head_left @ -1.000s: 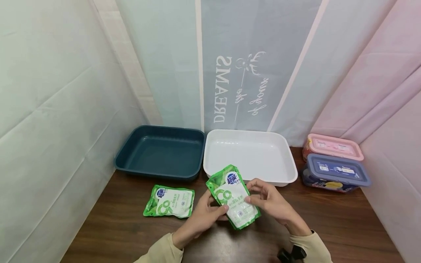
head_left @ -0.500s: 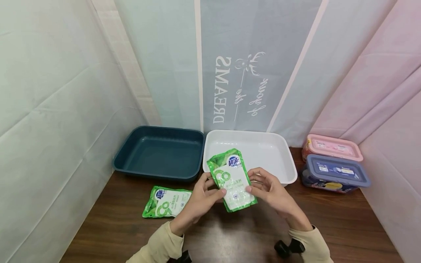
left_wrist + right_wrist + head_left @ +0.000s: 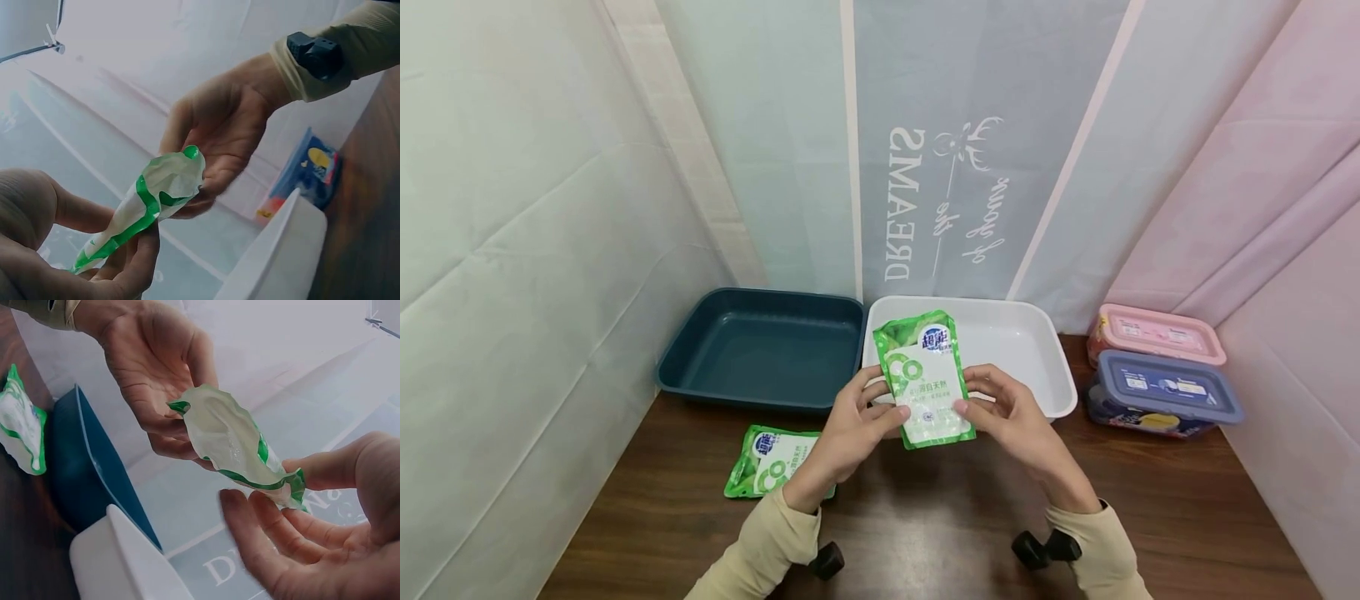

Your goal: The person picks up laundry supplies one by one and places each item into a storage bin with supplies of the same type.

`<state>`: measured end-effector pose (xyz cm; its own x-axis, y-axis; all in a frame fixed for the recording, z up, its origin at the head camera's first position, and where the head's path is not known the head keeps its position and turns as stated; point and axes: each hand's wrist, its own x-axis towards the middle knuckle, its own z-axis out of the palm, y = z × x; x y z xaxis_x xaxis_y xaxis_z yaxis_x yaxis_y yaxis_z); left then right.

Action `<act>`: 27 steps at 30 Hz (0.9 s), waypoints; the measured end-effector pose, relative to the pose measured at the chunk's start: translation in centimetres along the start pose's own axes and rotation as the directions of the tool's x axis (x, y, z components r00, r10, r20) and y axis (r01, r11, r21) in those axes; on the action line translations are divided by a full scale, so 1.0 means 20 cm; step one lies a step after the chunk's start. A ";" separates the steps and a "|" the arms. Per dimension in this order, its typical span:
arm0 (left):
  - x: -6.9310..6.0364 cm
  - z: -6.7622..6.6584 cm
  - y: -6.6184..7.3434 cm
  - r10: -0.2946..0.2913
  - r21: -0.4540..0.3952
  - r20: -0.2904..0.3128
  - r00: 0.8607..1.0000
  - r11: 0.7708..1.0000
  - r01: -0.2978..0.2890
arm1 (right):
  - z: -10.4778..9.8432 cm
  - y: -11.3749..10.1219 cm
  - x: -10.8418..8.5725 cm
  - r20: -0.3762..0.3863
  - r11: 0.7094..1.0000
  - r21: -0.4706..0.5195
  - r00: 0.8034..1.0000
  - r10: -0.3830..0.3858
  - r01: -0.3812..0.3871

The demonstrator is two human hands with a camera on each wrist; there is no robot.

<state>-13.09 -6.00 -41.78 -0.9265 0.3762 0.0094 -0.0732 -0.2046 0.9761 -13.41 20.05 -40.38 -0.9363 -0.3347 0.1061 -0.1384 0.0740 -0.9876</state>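
Both my grips hold the green pouch (image 3: 925,387) level with each other, off the tabletop (image 3: 925,533).
My left grip (image 3: 856,421) pinches one long edge and my right grip (image 3: 1018,417) the other, thumbs on the printed face, fingers behind. From my head the pouch overlaps the near side of the white tray (image 3: 1026,358); I cannot tell whether it hangs over it or just short. Its end nearest me looks soft and creased, so light, matched pressure at the edges should serve better than squeezing the middle. My left forearm passes above the second pouch (image 3: 775,467), so a raised wrist seems wise.
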 end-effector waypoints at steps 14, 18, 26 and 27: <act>0.12 -0.04 0.04 0.095 0.076 -0.102 0.990 0.993 -0.088 | 0.02 -0.06 0.09 -0.039 0.998 0.062 0.999 -0.005 0.007; 0.14 -0.05 0.06 0.114 0.124 -0.066 0.991 0.987 -0.105 | 0.01 -0.07 0.12 -0.055 0.999 0.039 0.998 -0.008 0.011; 0.17 -0.11 0.09 0.098 0.122 0.017 0.995 0.988 -0.099 | 0.02 -0.08 0.17 -0.084 0.999 0.049 0.996 -0.018 0.022; 0.18 -0.11 0.09 0.094 0.115 0.025 0.995 0.989 -0.097 | 0.02 -0.08 0.18 -0.088 0.998 0.051 0.996 -0.018 0.023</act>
<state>-17.39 -7.04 -40.37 -0.9199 0.3773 0.1068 0.0596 -0.1346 0.9891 -16.47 18.27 -38.50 -0.9583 -0.2523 0.1340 -0.1431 0.0180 -0.9895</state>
